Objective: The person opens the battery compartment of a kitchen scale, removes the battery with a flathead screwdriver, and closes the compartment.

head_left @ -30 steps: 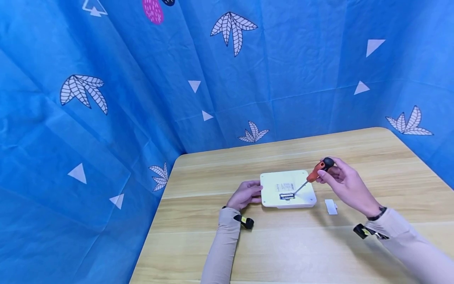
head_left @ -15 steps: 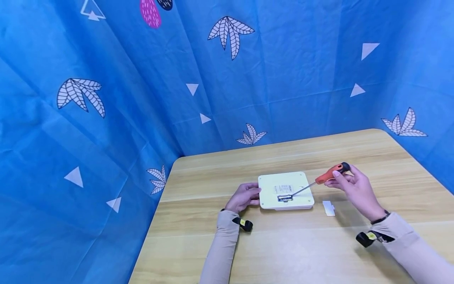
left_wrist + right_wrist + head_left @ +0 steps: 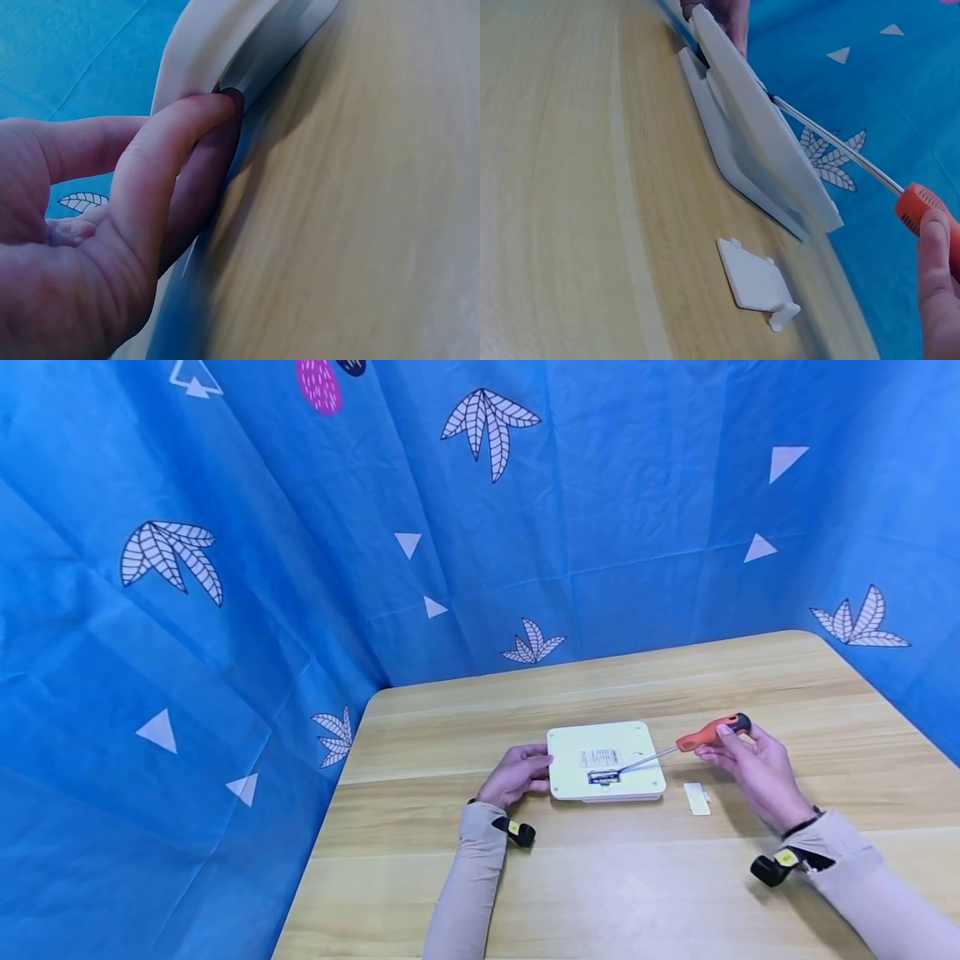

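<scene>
A flat white device (image 3: 637, 739) lies on the wooden table, its underside up with a printed label and an uncovered battery compartment (image 3: 603, 777). My left hand (image 3: 517, 774) grips its left edge; in the left wrist view, fingers (image 3: 180, 127) curl against the rim. Between the thumb and fingers of my right hand (image 3: 761, 768) is a screwdriver (image 3: 701, 740) with an orange and black handle. Its metal shaft (image 3: 840, 142) slants down leftward, and the tip is at the compartment's right end, where a battery shows.
A small white battery cover (image 3: 697, 798) with tabs lies right of the device, below the screwdriver handle. The table (image 3: 600, 885) spreads around both forearms. Blue patterned curtain (image 3: 480, 543) hangs behind the table and along its sides.
My right hand has moved right and lower, tilting the screwdriver to a flatter angle while its tip stays at the compartment. The left hand keeps its grip on the device.
</scene>
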`<state>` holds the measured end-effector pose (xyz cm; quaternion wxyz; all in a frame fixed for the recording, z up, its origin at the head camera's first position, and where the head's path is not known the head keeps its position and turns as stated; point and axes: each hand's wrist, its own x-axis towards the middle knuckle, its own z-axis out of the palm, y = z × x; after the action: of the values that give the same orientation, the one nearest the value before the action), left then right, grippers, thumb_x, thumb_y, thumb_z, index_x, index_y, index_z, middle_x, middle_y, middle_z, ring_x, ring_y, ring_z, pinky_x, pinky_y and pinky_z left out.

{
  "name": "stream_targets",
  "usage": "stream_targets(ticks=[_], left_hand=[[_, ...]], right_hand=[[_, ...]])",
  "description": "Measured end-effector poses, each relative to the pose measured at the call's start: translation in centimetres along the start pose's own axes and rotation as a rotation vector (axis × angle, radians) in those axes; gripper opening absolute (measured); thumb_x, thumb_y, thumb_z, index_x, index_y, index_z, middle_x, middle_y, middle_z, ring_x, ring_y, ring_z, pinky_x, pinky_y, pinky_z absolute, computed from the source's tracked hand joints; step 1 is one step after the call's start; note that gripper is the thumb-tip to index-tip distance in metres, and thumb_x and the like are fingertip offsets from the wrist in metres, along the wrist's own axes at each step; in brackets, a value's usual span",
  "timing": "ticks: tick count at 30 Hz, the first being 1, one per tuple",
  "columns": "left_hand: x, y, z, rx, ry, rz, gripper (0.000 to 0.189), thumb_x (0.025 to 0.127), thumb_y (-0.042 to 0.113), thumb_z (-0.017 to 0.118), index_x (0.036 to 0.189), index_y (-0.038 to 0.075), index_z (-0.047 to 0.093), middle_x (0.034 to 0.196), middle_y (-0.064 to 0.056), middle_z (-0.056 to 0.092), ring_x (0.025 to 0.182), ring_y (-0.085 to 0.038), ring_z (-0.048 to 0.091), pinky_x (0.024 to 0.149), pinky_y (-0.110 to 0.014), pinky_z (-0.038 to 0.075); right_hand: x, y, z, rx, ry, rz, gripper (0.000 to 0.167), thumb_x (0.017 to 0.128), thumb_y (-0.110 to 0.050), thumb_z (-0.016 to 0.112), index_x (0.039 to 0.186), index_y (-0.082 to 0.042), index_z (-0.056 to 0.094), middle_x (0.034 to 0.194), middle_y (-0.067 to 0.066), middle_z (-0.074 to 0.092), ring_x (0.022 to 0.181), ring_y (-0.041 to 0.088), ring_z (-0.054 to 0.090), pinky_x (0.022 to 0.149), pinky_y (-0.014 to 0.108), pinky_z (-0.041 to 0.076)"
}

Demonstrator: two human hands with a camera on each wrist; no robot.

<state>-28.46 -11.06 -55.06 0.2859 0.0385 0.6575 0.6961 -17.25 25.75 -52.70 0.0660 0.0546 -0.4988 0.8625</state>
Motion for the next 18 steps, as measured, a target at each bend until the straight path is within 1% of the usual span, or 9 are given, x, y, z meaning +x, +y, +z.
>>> stream_targets(ticks=[6, 13, 18], left_hand=[[-0.07, 0.25, 0.07, 0.006, -0.003, -0.004, 0.045, 0.104, 0.005, 0.057, 0.146, -0.009, 0.049, 0.13, -0.025, 0.068, 0.09, -0.015, 0.074, 0.07, -0.021, 0.065], [-0.16, 0.23, 0.07, 0.008, -0.004, 0.002, 0.044, 0.104, 0.005, 0.057, 0.145, -0.009, 0.049, 0.13, -0.026, 0.069, 0.091, -0.016, 0.074, 0.071, -0.022, 0.065], [-0.05, 0.08, -0.01, 0.011, -0.007, 0.006, 0.043, 0.104, 0.004, 0.057, 0.145, -0.009, 0.05, 0.13, -0.026, 0.068, 0.093, -0.017, 0.074, 0.073, -0.023, 0.066]], right_hand=[[-0.29, 0.33, -0.1, 0.059, -0.006, 0.0, 0.014, 0.106, -0.006, 0.054, 0.117, 0.0, 0.059, 0.104, 0.011, 0.079, 0.091, 0.018, 0.079, 0.086, 0.026, 0.064], [-0.75, 0.46, -0.33, 0.101, 0.022, 0.062, 0.015, 0.106, -0.009, 0.055, 0.119, -0.003, 0.055, 0.104, 0.01, 0.079, 0.092, 0.017, 0.078, 0.088, 0.024, 0.063], [-0.88, 0.6, -0.33, 0.129, 0.029, 0.065, 0.014, 0.106, -0.01, 0.054, 0.118, -0.003, 0.058, 0.104, 0.01, 0.079, 0.092, 0.017, 0.078, 0.089, 0.025, 0.063]])
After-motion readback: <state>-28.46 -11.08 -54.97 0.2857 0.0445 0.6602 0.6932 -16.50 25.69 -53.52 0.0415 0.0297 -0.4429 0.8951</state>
